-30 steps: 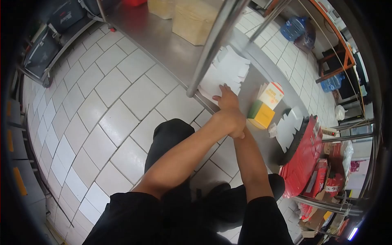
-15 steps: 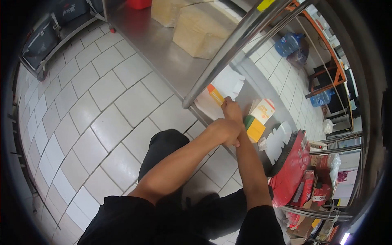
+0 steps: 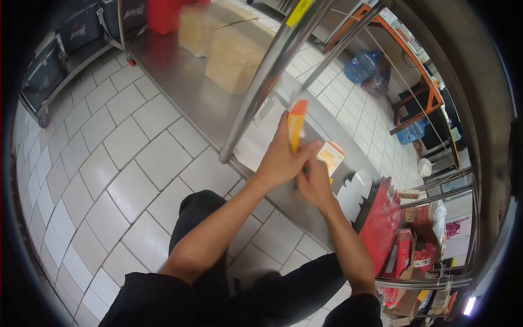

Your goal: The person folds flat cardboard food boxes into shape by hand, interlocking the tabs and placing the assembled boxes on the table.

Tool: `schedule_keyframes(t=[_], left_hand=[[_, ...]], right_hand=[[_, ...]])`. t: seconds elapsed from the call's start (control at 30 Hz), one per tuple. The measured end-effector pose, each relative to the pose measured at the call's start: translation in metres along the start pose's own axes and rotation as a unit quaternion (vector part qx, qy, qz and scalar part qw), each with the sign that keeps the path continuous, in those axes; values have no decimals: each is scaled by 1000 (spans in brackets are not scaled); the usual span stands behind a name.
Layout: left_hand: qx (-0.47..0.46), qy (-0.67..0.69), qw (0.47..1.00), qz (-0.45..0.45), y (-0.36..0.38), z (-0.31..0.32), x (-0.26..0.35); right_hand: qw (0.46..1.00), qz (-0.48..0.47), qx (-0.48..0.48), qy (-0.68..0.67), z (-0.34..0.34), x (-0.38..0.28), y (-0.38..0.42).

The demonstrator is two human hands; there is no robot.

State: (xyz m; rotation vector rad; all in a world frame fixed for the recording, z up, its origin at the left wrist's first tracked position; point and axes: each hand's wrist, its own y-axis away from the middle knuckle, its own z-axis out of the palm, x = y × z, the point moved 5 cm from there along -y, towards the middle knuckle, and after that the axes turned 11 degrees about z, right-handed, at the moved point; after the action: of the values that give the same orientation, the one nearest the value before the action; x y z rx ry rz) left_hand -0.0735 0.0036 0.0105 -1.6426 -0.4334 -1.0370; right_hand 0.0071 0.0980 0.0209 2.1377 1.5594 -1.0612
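Observation:
My left hand (image 3: 279,163) is wrapped round a narrow orange-and-yellow printed carton (image 3: 296,126), which stands upright above the metal shelf. Close against it, my right hand (image 3: 315,182) has its fingers curled in; whatever they hold, if anything, is hidden. Just beyond the right hand is a white, orange-printed carton (image 3: 331,156). A sliver of yellow and green shows beside that hand, mostly covered by it. White paper (image 3: 251,140) lies on the shelf left of my hands, and a white cut-out card sheet (image 3: 354,191) lies to the right.
A metal post (image 3: 261,82) rises beside my hands from the steel shelf (image 3: 180,92). Wrapped pale blocks (image 3: 231,60) and a red container (image 3: 163,16) stand farther along it. A red, dark-bristled object (image 3: 381,218) is at the right. Blue water bottles (image 3: 360,66) stand beyond.
My left hand has moved from across the right wrist to the orange-and-yellow carton, which is now raised upright. My right hand has drawn back towards me. The view has shifted a little.

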Motion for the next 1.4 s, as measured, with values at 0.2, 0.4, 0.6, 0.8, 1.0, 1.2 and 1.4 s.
schedule_keyframes(t=[0.2, 0.4, 0.6, 0.8, 1.0, 1.2, 1.4], left_hand=[[-39, 135, 983, -119, 3, 0, -6], [-219, 106, 963, 120, 5, 28, 29], [103, -261, 946, 161, 13, 10, 41], [-30, 281, 959, 15, 20, 43, 40], [-34, 273, 961, -38, 24, 49, 33], [-98, 105, 986, 79, 32, 51, 61], [-45, 405, 906, -118, 43, 67, 33]], right_hand=[[926, -202, 265, 177, -61, -40, 25], [991, 67, 117, -10, -107, 16, 46], [957, 55, 14, -285, -78, 26, 54], [978, -191, 81, -11, -84, -9, 58], [957, -34, 188, -220, -87, 8, 65], [922, -40, 248, -296, -90, 5, 66], [923, -1, 202, -328, -82, 3, 65]])
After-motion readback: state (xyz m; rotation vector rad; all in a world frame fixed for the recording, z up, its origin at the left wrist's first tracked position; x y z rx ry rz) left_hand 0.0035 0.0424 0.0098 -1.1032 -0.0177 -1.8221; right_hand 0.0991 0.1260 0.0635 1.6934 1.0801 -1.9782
